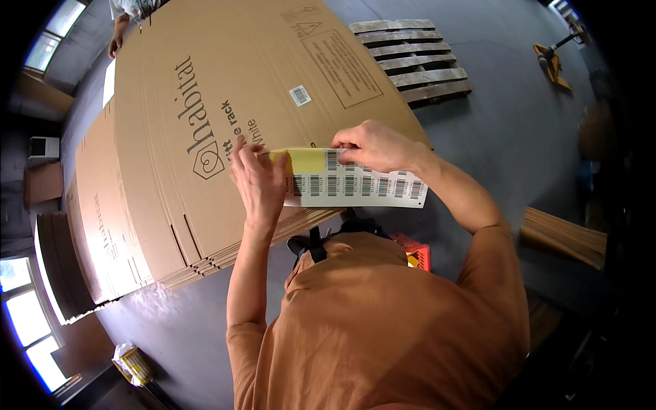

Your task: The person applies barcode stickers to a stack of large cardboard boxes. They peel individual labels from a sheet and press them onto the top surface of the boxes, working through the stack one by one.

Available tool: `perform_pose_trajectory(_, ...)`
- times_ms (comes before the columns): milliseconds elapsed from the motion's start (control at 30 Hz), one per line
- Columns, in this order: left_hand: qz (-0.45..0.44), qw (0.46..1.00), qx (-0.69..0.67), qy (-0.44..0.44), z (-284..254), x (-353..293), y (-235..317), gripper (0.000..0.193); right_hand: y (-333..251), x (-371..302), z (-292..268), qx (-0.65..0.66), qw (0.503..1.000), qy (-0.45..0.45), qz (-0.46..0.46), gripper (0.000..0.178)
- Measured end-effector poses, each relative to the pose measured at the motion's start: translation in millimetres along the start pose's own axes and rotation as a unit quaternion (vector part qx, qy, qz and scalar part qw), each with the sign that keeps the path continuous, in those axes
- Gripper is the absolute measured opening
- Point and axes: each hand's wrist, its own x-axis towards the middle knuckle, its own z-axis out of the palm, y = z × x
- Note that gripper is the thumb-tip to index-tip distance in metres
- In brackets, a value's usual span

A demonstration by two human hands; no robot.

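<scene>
A sheet of barcode stickers [357, 198] is in front of me, over the near edge of a stack of flat brown cardboard boxes [253, 55]. Part of its upper row is bare yellow backing; rows of white stickers cover the rest. My left hand [258, 184] grips the sheet's left end, thumb on the yellow part. At the top edge, my right hand [379, 147] is closed, its fingertips pinching at a sticker beside the yellow strip. Whether that sticker is lifting is hidden by the fingers. A single barcode label [300, 96] is stuck on the top box.
Another person's hand [116, 44] is at the stack's far left edge. A wooden pallet [413, 58] lies beyond it on the right, and a yellow pallet jack [552, 65] farther off. More flat cardboard [564, 236] is at right; a red crate [420, 258] sits near me.
</scene>
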Motion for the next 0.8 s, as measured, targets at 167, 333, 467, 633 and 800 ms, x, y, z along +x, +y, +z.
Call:
perform_pose_trajectory(167,0.254,0.954,0.108,-0.115,-23.9,-0.4,31.7,0.013,-15.9,-0.4,15.7,-0.012,0.999,-0.001,-0.048,0.025)
perform_pose_trajectory(333,0.086,0.977,-0.022,-0.194,-16.3,-21.6,18.1,0.011,-20.1,-3.3,43.9,-0.125,0.970,0.123,-0.171,0.021)
perform_pose_trajectory(467,0.016,0.977,-0.034,-0.212,-22.7,-28.6,14.8,0.020,-26.6,-7.6,67.4,-0.204,0.914,0.228,-0.265,0.018)
perform_pose_trajectory(633,-0.052,0.968,-0.014,-0.246,-27.2,-36.5,10.3,0.025,-36.5,-12.6,79.6,-0.125,0.926,0.241,-0.262,0.008)
perform_pose_trajectory(800,0.104,0.965,0.075,-0.227,-27.8,-55.3,-4.5,0.014,-47.0,9.1,39.8,0.164,0.941,0.237,-0.179,0.012)
